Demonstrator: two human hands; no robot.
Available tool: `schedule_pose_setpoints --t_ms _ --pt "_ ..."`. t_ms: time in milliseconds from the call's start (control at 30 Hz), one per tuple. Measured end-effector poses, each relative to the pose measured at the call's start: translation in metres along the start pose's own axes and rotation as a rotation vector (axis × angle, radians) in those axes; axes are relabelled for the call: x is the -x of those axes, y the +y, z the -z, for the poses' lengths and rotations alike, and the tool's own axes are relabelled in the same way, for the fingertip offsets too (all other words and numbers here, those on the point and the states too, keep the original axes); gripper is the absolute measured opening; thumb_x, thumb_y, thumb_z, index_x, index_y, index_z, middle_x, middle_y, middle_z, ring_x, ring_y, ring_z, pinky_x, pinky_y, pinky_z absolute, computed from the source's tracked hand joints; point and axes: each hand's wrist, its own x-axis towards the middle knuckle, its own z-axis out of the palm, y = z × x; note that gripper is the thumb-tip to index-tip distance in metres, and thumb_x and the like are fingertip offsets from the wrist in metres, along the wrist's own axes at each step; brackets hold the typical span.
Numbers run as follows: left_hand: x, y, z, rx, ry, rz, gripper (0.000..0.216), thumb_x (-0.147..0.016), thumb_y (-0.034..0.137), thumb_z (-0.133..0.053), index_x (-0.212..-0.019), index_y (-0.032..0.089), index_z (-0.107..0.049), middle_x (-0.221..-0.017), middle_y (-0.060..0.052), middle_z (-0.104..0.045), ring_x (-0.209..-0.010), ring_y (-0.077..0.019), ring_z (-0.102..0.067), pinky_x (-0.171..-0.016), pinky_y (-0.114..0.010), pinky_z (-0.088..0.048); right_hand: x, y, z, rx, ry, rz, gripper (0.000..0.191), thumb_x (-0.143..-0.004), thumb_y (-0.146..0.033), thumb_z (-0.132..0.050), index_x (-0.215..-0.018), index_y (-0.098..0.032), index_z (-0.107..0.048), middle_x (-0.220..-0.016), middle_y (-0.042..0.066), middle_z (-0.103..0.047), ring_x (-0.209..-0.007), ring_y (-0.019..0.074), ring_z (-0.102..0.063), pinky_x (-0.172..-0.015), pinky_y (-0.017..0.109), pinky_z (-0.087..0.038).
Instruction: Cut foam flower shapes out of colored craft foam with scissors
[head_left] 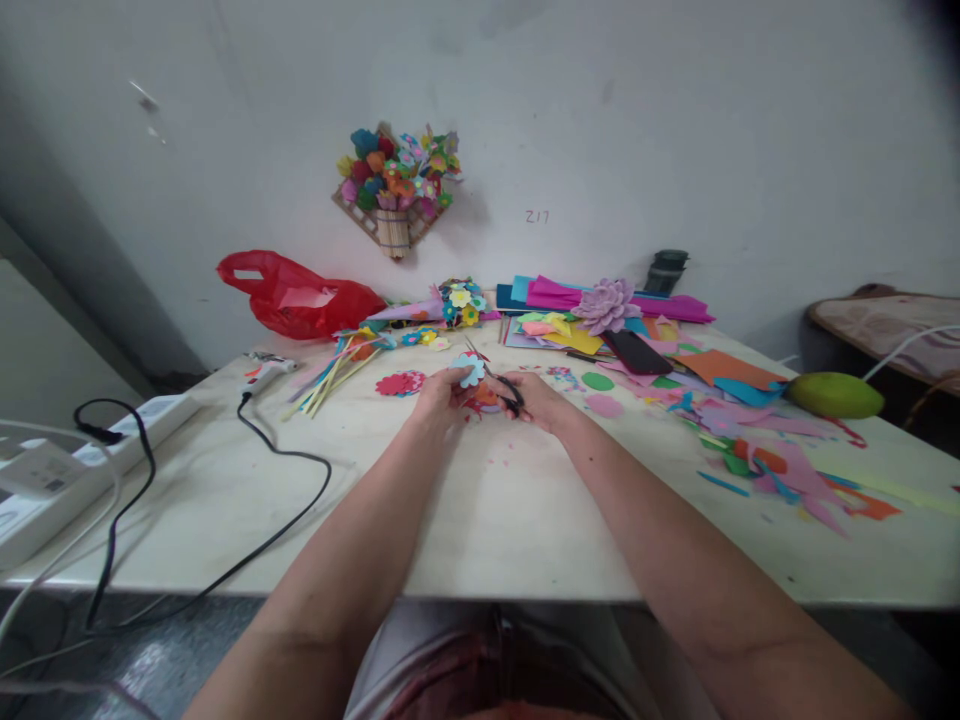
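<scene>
In the middle of the table, my left hand (442, 393) pinches a light blue flower cutout (469, 370). My right hand (538, 398) is closed round the black handles of a pair of scissors (512, 396), whose blades point up and left beside the flower. Red and orange scraps (484, 400) lie under and between the hands. Left of my left hand is a small pile of red flower-shaped cutouts (399, 384). A green disc (598, 381) and a pink scalloped cutout (604, 405) lie right of my right hand.
A glue gun (266, 375), its black cable and a white power strip (150, 420) are on the left. Behind stand a red plastic bag (300, 300) and finished flowers (461, 300). Coloured sheets, a phone (637, 353), scraps (787, 470) and a yellow-green oval object (836, 395) fill the right.
</scene>
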Motion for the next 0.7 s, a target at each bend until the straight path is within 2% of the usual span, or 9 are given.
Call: schedule_pose_setpoints --t_ms 700 --pt "0.0042 -0.0025 -0.0044 -0.032 0.012 0.005 0.009 -0.07 0.002 -0.062 -0.073 0.01 -0.061 -0.063 -0.003 -0.064 -0.05 -0.0107 -0.06 -0.049 -0.02 -0.05 0.0004 -0.0011 -0.0016 0.003 0.038 0.011 0.03 -0.075 -0.041 -0.067 -0.07 -0.015 -0.054 -0.053 -0.003 -0.054 -0.035 0.0037 -0.045 -0.026 0.014 -0.02"
